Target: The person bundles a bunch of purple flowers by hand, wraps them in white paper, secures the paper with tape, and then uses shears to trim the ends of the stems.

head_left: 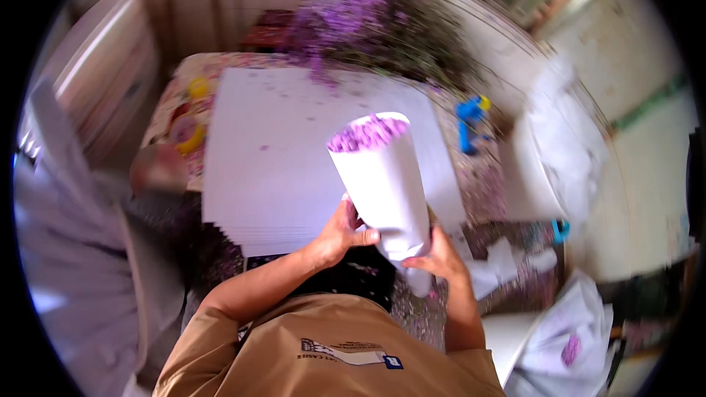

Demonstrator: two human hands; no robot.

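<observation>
A bouquet of small purple flowers rolled in white paper is held in front of me, its wide mouth tilted up and away. Purple blossoms fill that mouth. My left hand grips the roll low on its left side, thumb across the front. On the lower right, my right hand closes round the narrow end, where the paper is creased. Beneath the bouquet lies a stack of large white paper sheets, fanned at its near edge, with a few petals scattered on top.
Loose purple flowers with long stems are heaped at the table's back. A blue tape dispenser sits right of the paper; yellow tape rolls lie left. White-wrapped bundles stand at the right, and a white-lined container is lower right.
</observation>
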